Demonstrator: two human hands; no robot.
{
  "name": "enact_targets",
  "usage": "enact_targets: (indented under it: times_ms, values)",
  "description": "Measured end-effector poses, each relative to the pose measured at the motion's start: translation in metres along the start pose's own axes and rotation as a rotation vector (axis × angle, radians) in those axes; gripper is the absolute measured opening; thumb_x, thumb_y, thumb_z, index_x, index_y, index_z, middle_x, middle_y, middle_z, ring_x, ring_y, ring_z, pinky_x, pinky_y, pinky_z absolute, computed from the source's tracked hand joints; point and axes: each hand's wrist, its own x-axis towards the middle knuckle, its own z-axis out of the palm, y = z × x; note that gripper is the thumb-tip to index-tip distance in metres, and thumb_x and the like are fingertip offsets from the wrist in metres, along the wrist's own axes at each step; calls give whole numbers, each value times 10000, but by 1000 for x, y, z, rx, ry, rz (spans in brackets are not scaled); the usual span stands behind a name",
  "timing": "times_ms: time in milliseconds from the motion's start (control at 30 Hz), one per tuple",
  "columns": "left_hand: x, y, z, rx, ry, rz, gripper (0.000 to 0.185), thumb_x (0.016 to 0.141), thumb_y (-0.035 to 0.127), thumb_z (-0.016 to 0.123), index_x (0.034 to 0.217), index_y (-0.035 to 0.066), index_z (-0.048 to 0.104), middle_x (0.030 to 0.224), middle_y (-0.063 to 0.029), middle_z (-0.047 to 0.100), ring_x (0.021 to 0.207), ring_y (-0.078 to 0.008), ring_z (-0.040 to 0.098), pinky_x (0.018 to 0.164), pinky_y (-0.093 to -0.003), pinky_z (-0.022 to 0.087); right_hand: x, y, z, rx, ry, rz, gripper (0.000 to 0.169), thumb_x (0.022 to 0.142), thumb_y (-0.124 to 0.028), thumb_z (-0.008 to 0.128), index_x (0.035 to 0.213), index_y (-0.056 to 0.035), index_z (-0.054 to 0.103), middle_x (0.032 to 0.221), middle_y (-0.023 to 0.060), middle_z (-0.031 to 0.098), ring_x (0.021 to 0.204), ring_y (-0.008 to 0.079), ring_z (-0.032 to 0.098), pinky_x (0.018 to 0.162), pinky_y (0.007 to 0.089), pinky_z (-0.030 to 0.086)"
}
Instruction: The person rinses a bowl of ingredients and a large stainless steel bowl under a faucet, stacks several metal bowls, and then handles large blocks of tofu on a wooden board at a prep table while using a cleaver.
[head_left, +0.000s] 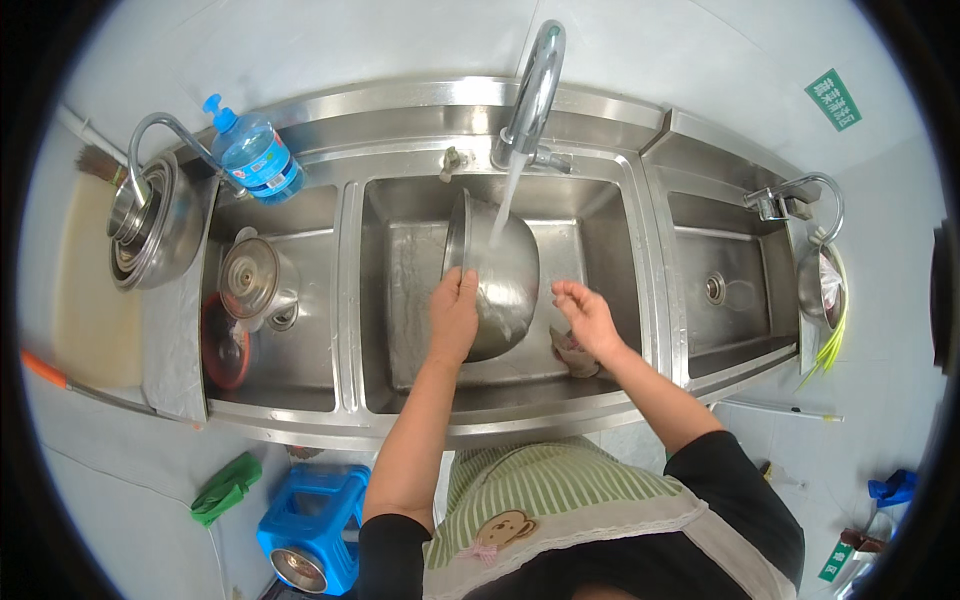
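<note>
My left hand (454, 315) grips the rim of a stainless steel bowl (504, 289), which is tipped on its side in the middle sink (405, 300). Water runs from the tall chrome faucet (534, 82) onto the bowl's outer wall. To the right of the bowl, my right hand (589, 315) is raised with its fingers partly curled and apart, nothing seen in it. Just below that hand a crumpled cloth or bag (576, 360) lies in the sink, partly hidden by the hand and wrist.
The left sink holds a lidded metal pot (251, 277) and a red-rimmed basin (225, 352). Behind it stands a blue soap pump bottle (259, 161). Nested steel bowls (176, 232) are at far left. The right sink (727, 232) has its own faucet; a bowl (814, 289) and green onions (832, 349) lie beyond.
</note>
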Motion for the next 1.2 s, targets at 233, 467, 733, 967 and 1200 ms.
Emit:
enact_targets:
  times_ms: [233, 467, 733, 967, 1200]
  values:
    - [1, 4, 18, -75, -13, -60, 274, 929, 221, 480, 758, 8, 468, 669, 0, 413, 663, -96, 359, 604, -273, 346, -43, -12, 2, -326, 98, -217, 315, 873, -113, 520, 1179, -35, 530, 1257, 174, 489, 1136, 330, 491, 938, 370, 409]
    - [-11, 11, 17, -20, -32, -38, 289, 926, 222, 492, 722, 21, 451, 630, 7, 388, 624, -93, 339, 559, -278, 331, -29, -51, 9, -430, 99, -424, 396, 894, -147, 508, 1265, -16, 452, 1335, 190, 421, 1214, 338, 429, 1007, 371, 348]
    - [-24, 3, 12, 64, 26, 22, 303, 916, 235, 509, 729, 11, 428, 601, -54, 360, 585, -132, 335, 542, -305, 338, 97, -35, -17, -89, 341, -215, 570, 888, -207, 532, 1356, 36, 314, 1337, 255, 410, 1269, 318, 389, 1031, 357, 320]
    - [-36, 0, 13, 67, 27, 39, 302, 913, 240, 507, 738, 1, 449, 598, -108, 406, 557, -188, 363, 537, -330, 352, 161, -76, -28, 130, 306, -29, 604, 857, -168, 531, 1363, 63, 297, 1389, 227, 361, 1283, 285, 375, 1050, 326, 274]
    - [-52, -7, 11, -33, 40, 12, 282, 927, 205, 507, 721, 27, 433, 650, 23, 333, 643, -67, 321, 571, -249, 328, 160, -97, -34, 327, 115, 11, 559, 876, -295, 526, 1317, 23, 398, 1291, 192, 471, 1230, 281, 435, 981, 350, 376]
